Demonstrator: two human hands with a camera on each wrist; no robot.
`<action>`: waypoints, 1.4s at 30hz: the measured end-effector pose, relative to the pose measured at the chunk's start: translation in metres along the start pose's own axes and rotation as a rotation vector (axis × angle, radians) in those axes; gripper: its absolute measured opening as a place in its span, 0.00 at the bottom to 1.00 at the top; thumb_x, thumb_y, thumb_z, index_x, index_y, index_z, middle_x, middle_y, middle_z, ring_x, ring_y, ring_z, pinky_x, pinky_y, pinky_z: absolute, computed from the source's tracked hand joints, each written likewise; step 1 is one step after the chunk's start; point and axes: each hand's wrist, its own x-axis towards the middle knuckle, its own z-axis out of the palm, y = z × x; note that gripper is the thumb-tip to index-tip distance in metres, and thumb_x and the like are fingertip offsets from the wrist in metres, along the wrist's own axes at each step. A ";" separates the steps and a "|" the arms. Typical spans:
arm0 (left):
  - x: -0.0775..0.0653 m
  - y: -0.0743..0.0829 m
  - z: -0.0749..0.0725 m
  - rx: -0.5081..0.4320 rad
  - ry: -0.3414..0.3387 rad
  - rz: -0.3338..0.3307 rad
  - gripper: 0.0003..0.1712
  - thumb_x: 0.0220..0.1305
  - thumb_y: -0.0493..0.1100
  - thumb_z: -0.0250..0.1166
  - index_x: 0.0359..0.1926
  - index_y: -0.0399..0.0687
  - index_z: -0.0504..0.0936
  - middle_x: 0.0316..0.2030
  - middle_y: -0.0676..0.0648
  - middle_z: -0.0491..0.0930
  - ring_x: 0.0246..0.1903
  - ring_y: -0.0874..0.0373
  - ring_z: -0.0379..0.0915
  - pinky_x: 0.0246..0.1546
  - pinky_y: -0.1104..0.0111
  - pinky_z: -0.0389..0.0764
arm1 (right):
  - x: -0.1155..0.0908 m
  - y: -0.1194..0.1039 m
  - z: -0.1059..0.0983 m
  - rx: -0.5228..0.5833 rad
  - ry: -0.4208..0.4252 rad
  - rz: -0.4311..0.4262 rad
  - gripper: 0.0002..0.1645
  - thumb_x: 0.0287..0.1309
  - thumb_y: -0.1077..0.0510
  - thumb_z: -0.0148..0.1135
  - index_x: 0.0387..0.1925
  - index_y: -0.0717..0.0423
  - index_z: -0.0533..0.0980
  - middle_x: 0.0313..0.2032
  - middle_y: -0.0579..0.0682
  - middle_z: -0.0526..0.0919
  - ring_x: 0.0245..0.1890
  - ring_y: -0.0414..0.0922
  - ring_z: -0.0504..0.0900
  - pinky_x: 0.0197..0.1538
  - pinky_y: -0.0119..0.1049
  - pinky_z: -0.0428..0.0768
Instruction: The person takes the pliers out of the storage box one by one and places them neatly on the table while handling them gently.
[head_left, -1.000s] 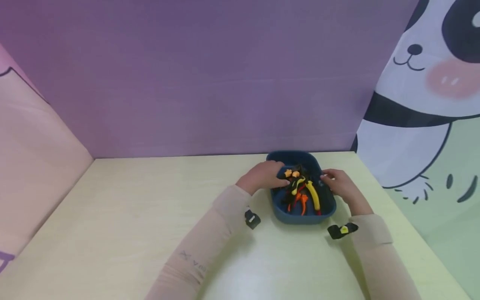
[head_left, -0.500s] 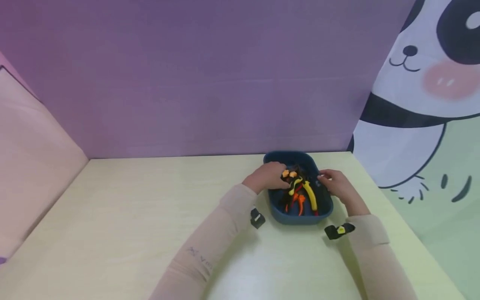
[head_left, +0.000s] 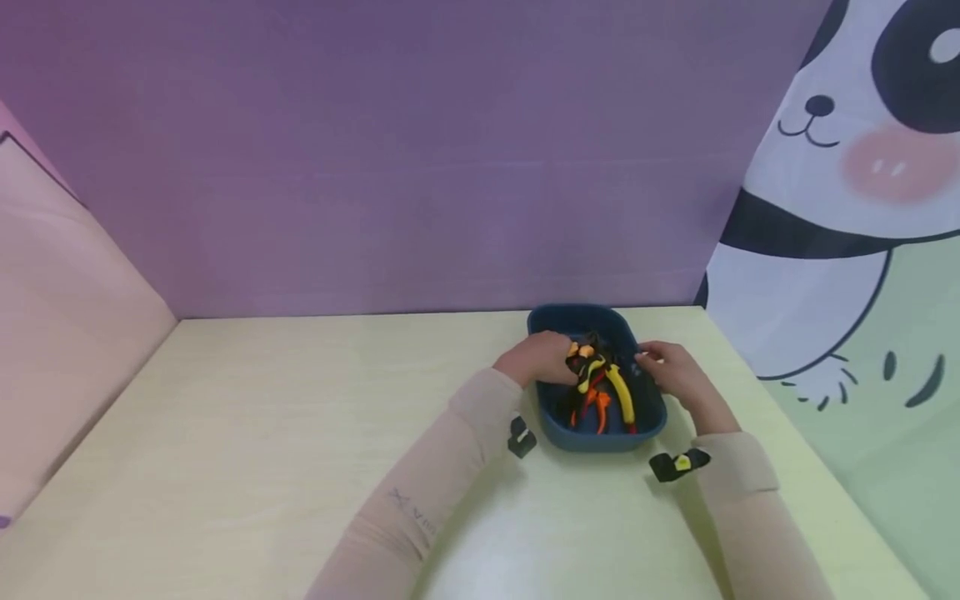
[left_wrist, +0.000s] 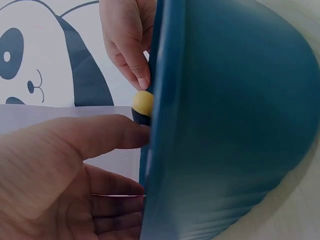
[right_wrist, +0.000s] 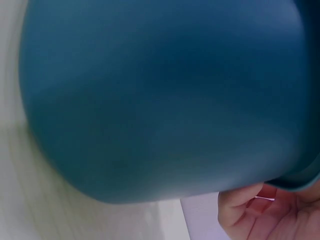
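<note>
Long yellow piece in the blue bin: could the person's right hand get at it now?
Probably yes: the right hand is at the rim of the blue bin, and the long yellow piece inside lies mostly uncovered, close by.

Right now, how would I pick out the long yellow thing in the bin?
On the pale table, near the purple backdrop, sits a blue bin. In it, toward the right in the head view, lies the yellow piece: one long curved strip, unlike the forked orange piece beside it.
</note>
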 end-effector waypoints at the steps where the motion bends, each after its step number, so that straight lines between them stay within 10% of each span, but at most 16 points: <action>1: 0.001 0.000 0.000 0.001 0.002 0.000 0.12 0.58 0.51 0.65 0.30 0.48 0.76 0.25 0.54 0.71 0.25 0.61 0.65 0.27 0.71 0.67 | 0.000 0.000 0.000 0.004 0.000 -0.001 0.27 0.69 0.59 0.44 0.59 0.79 0.60 0.49 0.73 0.72 0.38 0.51 0.78 0.37 0.42 0.81; 26: 0.015 -0.007 0.000 -0.050 -0.054 -0.002 0.11 0.56 0.47 0.67 0.34 0.49 0.75 0.28 0.54 0.71 0.28 0.60 0.68 0.28 0.72 0.69 | 0.003 -0.003 0.003 0.024 0.024 0.000 0.26 0.68 0.60 0.46 0.58 0.79 0.62 0.45 0.70 0.74 0.33 0.44 0.76 0.34 0.38 0.80; 42: 0.017 -0.003 -0.010 -0.134 -0.120 -0.123 0.20 0.51 0.51 0.71 0.41 0.52 0.73 0.36 0.53 0.74 0.35 0.59 0.71 0.35 0.68 0.73 | -0.002 -0.003 0.001 0.051 -0.001 0.004 0.26 0.69 0.60 0.44 0.59 0.78 0.60 0.48 0.72 0.72 0.38 0.48 0.78 0.38 0.42 0.81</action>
